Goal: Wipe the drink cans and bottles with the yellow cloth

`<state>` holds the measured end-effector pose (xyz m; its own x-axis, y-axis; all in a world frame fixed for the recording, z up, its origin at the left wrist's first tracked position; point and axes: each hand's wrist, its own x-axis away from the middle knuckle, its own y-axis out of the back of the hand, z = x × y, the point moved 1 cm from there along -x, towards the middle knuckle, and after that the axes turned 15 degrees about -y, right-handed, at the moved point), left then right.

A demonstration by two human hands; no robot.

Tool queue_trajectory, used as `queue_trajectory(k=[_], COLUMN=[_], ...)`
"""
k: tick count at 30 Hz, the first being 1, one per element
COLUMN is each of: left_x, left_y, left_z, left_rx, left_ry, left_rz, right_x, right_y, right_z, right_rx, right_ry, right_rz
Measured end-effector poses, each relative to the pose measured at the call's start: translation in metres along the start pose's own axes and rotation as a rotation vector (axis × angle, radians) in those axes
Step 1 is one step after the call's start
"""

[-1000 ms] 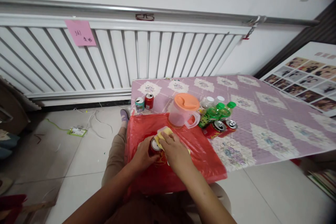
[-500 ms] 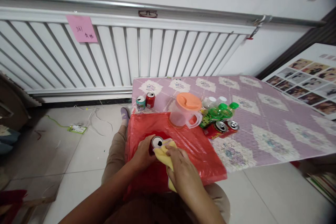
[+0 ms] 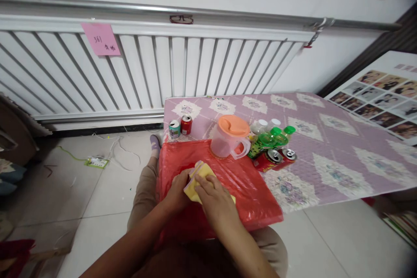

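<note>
My left hand (image 3: 178,190) is closed around a drink can that stands over the red plastic sheet (image 3: 237,191); the can is almost wholly hidden now. A yellow cloth (image 3: 201,179) with a pale purple edge lies over the can's top. My right hand (image 3: 213,197) grips this cloth and presses it down, its fingers on the upper side. Just beyond my hands stands a clear pitcher (image 3: 221,145) with an orange lid and a handle.
Right of the pitcher are several green-capped bottles (image 3: 265,140) and red cans (image 3: 267,160). A teal can (image 3: 174,129) and a red can (image 3: 186,124) stand at the table's left. The floral tablecloth (image 3: 306,152) reaches the radiator (image 3: 192,69). A power strip (image 3: 97,163) lies on the floor.
My right hand has moved the yellow cloth up and left from the can's side over its top, covering the opening. My left hand keeps its hold on the can.
</note>
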<state>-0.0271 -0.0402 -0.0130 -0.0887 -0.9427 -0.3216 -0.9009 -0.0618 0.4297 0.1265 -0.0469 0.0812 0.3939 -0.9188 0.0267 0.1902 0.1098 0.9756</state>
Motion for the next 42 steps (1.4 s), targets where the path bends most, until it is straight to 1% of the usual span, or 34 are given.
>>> queue_trajectory(k=[5, 7, 9, 11, 12, 15, 18, 20, 24, 28, 33, 36, 39, 42], left_x=[0.002, 0.003, 0.003, 0.003, 0.003, 0.002, 0.003, 0.003, 0.002, 0.000, -0.001, -0.002, -0.003, -0.002], left_y=[0.002, 0.001, 0.001, 0.001, 0.001, 0.000, -0.001, -0.002, -0.005, -0.003, 0.016, 0.026, 0.028, 0.022], left_z=[-0.001, 0.000, 0.000, 0.000, 0.000, 0.001, 0.003, 0.005, 0.006, 0.005, 0.004, 0.003, 0.002, 0.003], left_rx=[-0.061, -0.064, -0.061, -0.047, -0.038, -0.024, -0.031, -0.057, -0.138, -0.137, -0.005, 0.043, 0.031, -0.036], left_ry=[-0.043, -0.034, -0.026, -0.032, -0.038, -0.056, -0.058, -0.051, -0.028, -0.073, -0.158, -0.152, -0.127, -0.100], left_rz=[0.001, -0.010, -0.018, -0.027, -0.030, -0.032, -0.028, -0.031, -0.037, 0.019, 0.129, 0.180, 0.147, 0.080], right_x=[0.008, 0.007, 0.005, 0.002, 0.000, 0.000, 0.006, 0.011, 0.017, 0.015, 0.012, 0.011, 0.011, 0.013], right_y=[-0.002, -0.003, -0.007, -0.014, -0.019, -0.038, -0.054, -0.059, -0.058, -0.053, -0.049, -0.049, -0.049, -0.050], right_z=[-0.044, -0.058, -0.064, -0.061, -0.056, -0.040, -0.029, -0.028, -0.029, -0.029, -0.030, -0.029, -0.028, -0.026], right_rx=[-0.106, -0.179, -0.283, -0.406, -0.467, -0.597, -0.613, -0.621, -0.636, -0.663, -0.703, -0.718, -0.715, -0.698], right_ry=[-0.057, -0.105, -0.152, -0.188, -0.201, -0.223, -0.260, -0.278, -0.303, -0.300, -0.284, -0.282, -0.288, -0.283], right_rz=[-0.109, -0.191, -0.286, -0.353, -0.365, -0.324, -0.295, -0.275, -0.237, -0.228, -0.235, -0.252, -0.251, -0.250])
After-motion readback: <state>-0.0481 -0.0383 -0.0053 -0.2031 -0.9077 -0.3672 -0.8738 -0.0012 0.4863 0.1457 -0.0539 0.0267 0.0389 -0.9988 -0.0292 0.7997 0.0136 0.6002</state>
